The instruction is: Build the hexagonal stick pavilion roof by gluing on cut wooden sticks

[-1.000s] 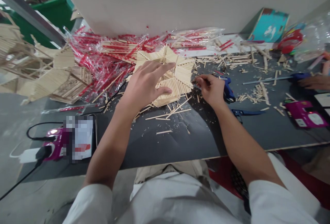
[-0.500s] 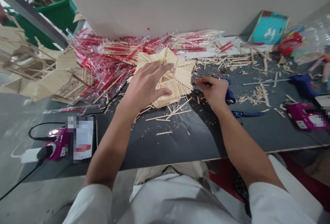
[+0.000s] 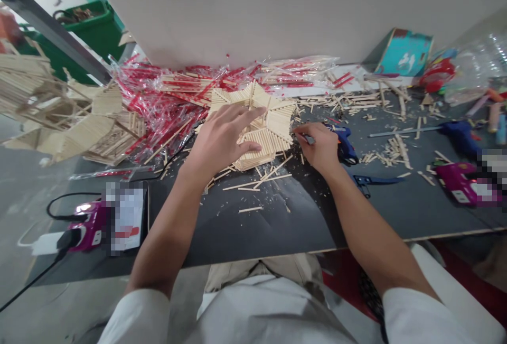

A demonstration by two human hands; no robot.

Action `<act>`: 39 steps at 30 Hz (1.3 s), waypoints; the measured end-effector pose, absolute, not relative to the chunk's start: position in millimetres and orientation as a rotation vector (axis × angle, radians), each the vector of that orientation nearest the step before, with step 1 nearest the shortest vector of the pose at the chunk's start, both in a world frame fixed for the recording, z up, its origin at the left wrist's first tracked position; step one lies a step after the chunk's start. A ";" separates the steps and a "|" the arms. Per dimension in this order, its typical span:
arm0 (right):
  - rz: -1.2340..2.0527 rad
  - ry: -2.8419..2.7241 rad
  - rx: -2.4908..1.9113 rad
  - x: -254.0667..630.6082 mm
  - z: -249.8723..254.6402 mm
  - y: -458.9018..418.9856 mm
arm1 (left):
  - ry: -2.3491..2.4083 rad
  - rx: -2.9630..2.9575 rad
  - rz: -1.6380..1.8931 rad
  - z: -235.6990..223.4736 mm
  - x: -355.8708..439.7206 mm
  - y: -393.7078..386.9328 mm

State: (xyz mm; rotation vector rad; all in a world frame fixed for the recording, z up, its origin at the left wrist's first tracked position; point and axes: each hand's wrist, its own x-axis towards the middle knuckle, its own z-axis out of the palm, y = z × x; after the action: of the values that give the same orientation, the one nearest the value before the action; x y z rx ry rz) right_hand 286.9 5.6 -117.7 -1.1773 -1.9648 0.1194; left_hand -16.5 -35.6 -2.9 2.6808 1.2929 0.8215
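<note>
In the head view, a star-shaped piece built from thin wooden sticks [image 3: 265, 140] lies on the dark table. My left hand [image 3: 217, 140] rests over its left side, fingers spread and thumb apart. Part of the piece is hidden under that palm. Close to the right edge of the star is my right hand [image 3: 319, 146], with thumb and fingers pinched together. Whatever is between those fingertips is too small to make out. A blue glue gun [image 3: 345, 143] lies just behind the right hand, and blue-handled pliers or cutters [image 3: 376, 180] lie to its right.
Plastic-wrapped red and wooden sticks [image 3: 158, 101] heap along the back. A larger stick structure [image 3: 83, 122] stands at left. A phone [image 3: 129, 217] and purple power strip [image 3: 89, 225] lie front left. A second glue gun [image 3: 459, 135] and another purple power strip [image 3: 459, 183] lie right.
My right hand has shifted slightly left, closer to the star's edge, uncovering more of the blue glue gun. My left hand stays on the piece. The camera view has tilted a little.
</note>
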 end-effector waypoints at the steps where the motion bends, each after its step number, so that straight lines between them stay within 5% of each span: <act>1: 0.100 -1.973 -1.187 285.4 -115.2 4.3 | 1.289 2.680 0.825 -2.8 -16.5 -35.4; 39: 0.149 -1.842 -1.208 281.9 -113.1 0.6 | 1.275 2.653 0.813 -3.3 -16.0 -35.2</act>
State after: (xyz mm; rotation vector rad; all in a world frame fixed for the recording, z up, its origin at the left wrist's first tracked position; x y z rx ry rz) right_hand 281.9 0.6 -113.1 -1.2085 -1.8419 0.1487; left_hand -16.0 -35.2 -3.3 2.6533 1.2746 0.8130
